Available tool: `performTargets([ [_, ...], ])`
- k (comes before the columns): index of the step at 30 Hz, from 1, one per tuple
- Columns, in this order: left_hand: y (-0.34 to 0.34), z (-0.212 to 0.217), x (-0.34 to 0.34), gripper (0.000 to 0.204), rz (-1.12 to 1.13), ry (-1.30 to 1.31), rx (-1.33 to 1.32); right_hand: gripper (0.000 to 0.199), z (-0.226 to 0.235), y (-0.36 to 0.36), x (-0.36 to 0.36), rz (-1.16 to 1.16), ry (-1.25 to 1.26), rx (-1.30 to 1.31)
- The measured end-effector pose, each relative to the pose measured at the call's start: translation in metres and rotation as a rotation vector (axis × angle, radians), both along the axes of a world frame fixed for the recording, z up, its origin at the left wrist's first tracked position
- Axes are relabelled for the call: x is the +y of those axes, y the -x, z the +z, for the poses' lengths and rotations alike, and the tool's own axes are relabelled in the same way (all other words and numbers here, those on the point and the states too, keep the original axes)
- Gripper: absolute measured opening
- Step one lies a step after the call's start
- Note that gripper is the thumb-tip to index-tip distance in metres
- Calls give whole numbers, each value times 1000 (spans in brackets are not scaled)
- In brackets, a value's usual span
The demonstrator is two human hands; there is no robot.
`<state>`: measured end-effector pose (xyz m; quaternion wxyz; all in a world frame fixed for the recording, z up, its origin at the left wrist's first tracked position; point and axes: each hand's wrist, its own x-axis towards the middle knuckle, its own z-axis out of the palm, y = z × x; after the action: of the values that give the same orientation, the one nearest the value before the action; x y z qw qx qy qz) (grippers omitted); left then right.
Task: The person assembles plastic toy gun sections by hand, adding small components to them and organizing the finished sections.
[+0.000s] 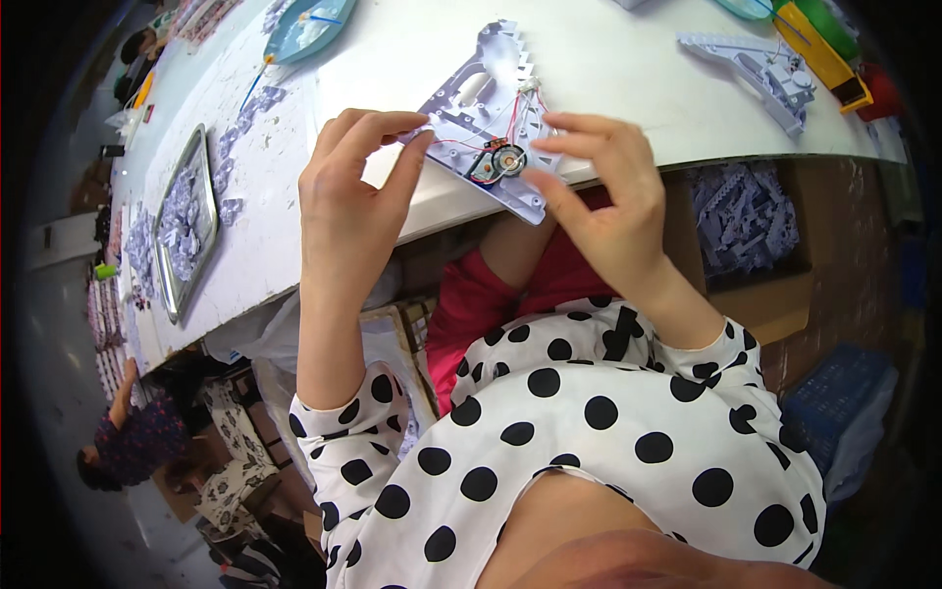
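I hold a pale grey plastic toy shell (483,93) over the near edge of a white table (608,88). It has a toothed edge, thin red and white wires and a small round speaker (498,163) with a copper ring. My left hand (348,201) pinches the shell's left edge between thumb and fingers. My right hand (603,191) grips its right side, with a fingertip pressed right beside the speaker. Both forearms rise from white sleeves with black dots.
A second grey shell (760,69) lies at the table's far right beside yellow, green and red items (834,49). A metal tray (186,221) of small pale parts and a blue dish (309,25) stand left. A cardboard box of grey parts (748,221) sits under the table. Another person (132,432) sits lower left.
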<state>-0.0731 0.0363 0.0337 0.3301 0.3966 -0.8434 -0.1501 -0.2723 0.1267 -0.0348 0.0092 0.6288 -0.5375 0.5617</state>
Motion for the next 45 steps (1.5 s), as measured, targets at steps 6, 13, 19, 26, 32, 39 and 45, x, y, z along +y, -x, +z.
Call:
performTargets([
  [6, 22, 13, 10, 16, -242, -37, -230, 14, 3, 22, -4, 10, -35, -34],
  [13, 28, 17, 7, 20, -222, -118, -406, 18, 13, 15, -1, 174, -120, 96],
  [19, 31, 28, 12, 28, -257, -209, -365, 19, 18, 13, -4, 182, -276, 73],
  [26, 35, 21, 14, 19, -228, -225, -391, 30, 14, 9, -5, 106, -234, 62],
  [32, 29, 17, 0, 12, -308, -126, -306, 37, 14, 9, -5, 75, -211, 68],
  [39, 15, 20, -34, 14, -424, -704, 158, 48, 32, 8, -10, 18, -31, 163],
  [45, 10, 18, -39, 21, -447, -1089, 395, 54, 35, -2, -30, 121, -64, 253],
])
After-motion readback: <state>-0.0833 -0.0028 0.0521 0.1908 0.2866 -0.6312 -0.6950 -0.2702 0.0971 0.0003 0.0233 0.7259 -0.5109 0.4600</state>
